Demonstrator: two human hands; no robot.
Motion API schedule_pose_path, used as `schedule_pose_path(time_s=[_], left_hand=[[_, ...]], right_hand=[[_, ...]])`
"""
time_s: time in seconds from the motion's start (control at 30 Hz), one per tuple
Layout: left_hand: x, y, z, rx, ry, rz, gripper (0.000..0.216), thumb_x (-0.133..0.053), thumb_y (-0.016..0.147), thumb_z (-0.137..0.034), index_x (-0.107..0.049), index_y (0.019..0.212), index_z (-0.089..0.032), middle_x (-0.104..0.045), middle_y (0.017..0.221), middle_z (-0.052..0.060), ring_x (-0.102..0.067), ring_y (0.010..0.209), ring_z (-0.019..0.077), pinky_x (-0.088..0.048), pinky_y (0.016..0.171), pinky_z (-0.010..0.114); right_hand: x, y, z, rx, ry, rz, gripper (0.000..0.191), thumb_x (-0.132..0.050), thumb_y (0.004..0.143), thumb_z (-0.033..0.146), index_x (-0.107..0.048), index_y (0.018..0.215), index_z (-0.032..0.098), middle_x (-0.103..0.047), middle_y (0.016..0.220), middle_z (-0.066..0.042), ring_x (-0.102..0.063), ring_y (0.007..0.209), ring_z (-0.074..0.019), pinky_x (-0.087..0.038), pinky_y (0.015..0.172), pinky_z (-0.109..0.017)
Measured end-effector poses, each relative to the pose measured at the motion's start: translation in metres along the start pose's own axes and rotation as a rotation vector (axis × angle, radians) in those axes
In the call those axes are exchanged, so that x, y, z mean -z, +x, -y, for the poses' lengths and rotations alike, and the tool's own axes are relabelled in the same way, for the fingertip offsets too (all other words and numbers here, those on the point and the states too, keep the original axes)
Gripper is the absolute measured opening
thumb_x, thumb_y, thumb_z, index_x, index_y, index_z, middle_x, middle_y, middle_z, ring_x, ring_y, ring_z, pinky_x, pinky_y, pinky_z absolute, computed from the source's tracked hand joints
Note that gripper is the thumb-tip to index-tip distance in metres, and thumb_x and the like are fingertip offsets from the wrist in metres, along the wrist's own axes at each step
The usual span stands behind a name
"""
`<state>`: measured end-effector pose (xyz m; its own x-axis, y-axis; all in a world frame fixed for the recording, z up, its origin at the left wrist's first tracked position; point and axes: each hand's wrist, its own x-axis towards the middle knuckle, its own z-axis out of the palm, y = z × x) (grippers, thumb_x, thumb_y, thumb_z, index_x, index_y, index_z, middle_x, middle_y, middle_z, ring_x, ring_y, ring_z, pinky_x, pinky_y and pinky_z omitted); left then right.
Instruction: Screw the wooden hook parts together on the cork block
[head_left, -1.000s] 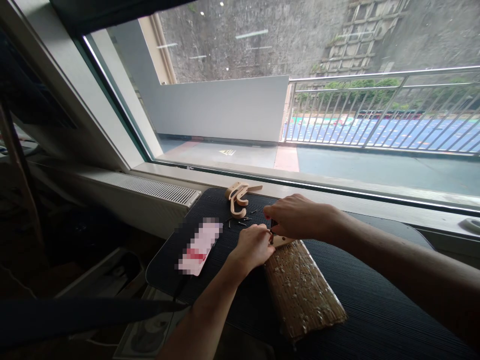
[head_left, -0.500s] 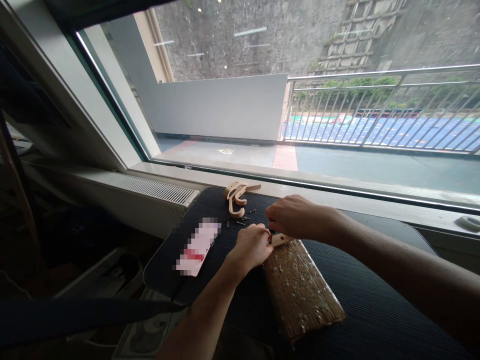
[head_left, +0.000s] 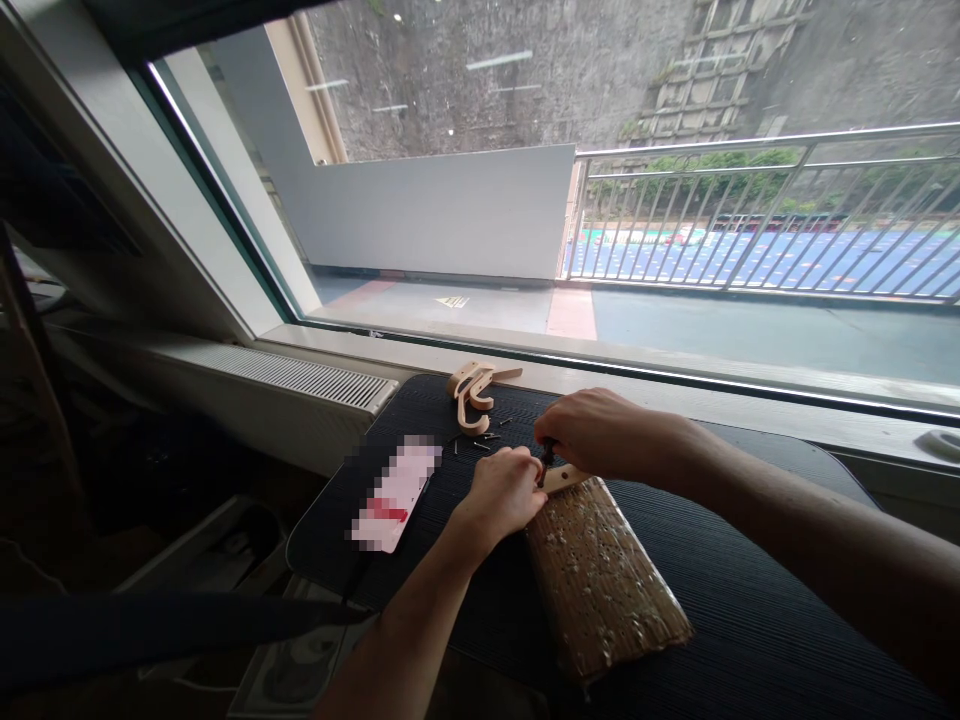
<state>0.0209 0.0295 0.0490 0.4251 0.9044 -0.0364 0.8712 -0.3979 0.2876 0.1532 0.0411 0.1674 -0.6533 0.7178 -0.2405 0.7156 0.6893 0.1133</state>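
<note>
My left hand [head_left: 506, 490] is closed on the near end of a pale wooden hook [head_left: 568, 478], pressing it onto the far edge of a brown board [head_left: 604, 580]. That board is pitted with holes and has a shiny, film-like surface. From above, my right hand [head_left: 592, 430] grips a small dark screwdriver [head_left: 549, 452], its tip pointing down at the wood beside my left fingers. Where the tip meets the wood is hidden by my fingers. One dark hole shows in the bare part of the hook.
Several more wooden hooks [head_left: 472, 395] lie at the table's far edge, with loose screws [head_left: 486, 437] near them. A pink and red, pixelated flat object [head_left: 397, 495] rests to the left on the black table [head_left: 750, 530]. Beyond stand a window and a radiator [head_left: 300, 380].
My right hand has shifted and turned slightly to the right around the screwdriver, so more of its dark handle shows. My left hand, the hook and the board stay in place.
</note>
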Motion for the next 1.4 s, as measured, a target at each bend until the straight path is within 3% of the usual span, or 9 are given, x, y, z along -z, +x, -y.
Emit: schedule_pose_path(time_s=[0.37, 0.5, 0.67, 1.07, 1.23, 1.4], left_hand=[[-0.002, 0.0, 0.001, -0.013, -0.001, -0.035, 0.015, -0.059, 0.076, -0.032, -0.067, 0.085, -0.022, -0.068, 0.092, 0.004, -0.062, 0.091, 0.0214, -0.047, 0.074, 0.028], [-0.003, 0.0, 0.001, -0.026, 0.011, -0.054, 0.016, -0.057, 0.078, -0.033, -0.066, 0.083, -0.021, -0.067, 0.092, 0.005, -0.063, 0.089, 0.021, -0.046, 0.072, 0.027], [-0.005, 0.0, 0.003, -0.063, 0.02, -0.068, 0.016, -0.055, 0.079, -0.032, -0.064, 0.078, -0.02, -0.067, 0.089, 0.006, -0.063, 0.086, 0.0209, -0.045, 0.068, 0.027], [-0.006, 0.0, 0.003, -0.059, 0.014, -0.074, 0.015, -0.056, 0.078, -0.034, -0.064, 0.079, -0.021, -0.066, 0.087, 0.004, -0.062, 0.083, 0.0201, -0.043, 0.066, 0.026], [-0.005, 0.0, 0.002, -0.058, 0.023, -0.081, 0.012, -0.058, 0.077, -0.031, -0.064, 0.077, -0.021, -0.066, 0.089, 0.004, -0.062, 0.086, 0.0204, -0.044, 0.068, 0.026], [-0.007, 0.001, 0.004, -0.056, 0.019, -0.081, 0.018, -0.056, 0.079, -0.036, -0.064, 0.075, -0.02, -0.067, 0.085, 0.004, -0.062, 0.082, 0.02, -0.043, 0.065, 0.026]], right_hand=[[0.0, -0.001, 0.001, -0.051, 0.004, 0.003, 0.019, -0.051, 0.082, 0.023, -0.067, 0.082, 0.014, -0.069, 0.077, -0.01, -0.06, 0.067, -0.0187, -0.028, 0.051, -0.028], [0.004, -0.006, 0.003, -0.008, 0.045, -0.015, 0.024, -0.055, 0.075, 0.016, -0.065, 0.096, 0.018, -0.069, 0.083, -0.006, -0.061, 0.073, -0.019, -0.028, 0.052, -0.027], [0.003, -0.003, 0.008, 0.014, 0.071, 0.056, 0.017, -0.053, 0.076, 0.011, -0.067, 0.083, 0.017, -0.069, 0.082, -0.007, -0.061, 0.074, -0.0176, -0.03, 0.054, -0.026], [-0.002, -0.003, 0.006, -0.078, 0.001, 0.022, 0.02, -0.052, 0.081, 0.024, -0.067, 0.086, 0.013, -0.069, 0.08, -0.011, -0.062, 0.071, -0.0212, -0.03, 0.052, -0.029], [0.004, -0.007, 0.008, -0.027, 0.021, 0.03, 0.02, -0.054, 0.075, 0.013, -0.068, 0.089, 0.019, -0.07, 0.085, -0.005, -0.063, 0.077, -0.0199, -0.028, 0.052, -0.028], [0.003, -0.004, 0.014, -0.045, -0.001, 0.114, 0.017, -0.052, 0.079, 0.011, -0.068, 0.084, 0.014, -0.07, 0.085, -0.008, -0.063, 0.079, -0.0187, -0.03, 0.053, -0.027]])
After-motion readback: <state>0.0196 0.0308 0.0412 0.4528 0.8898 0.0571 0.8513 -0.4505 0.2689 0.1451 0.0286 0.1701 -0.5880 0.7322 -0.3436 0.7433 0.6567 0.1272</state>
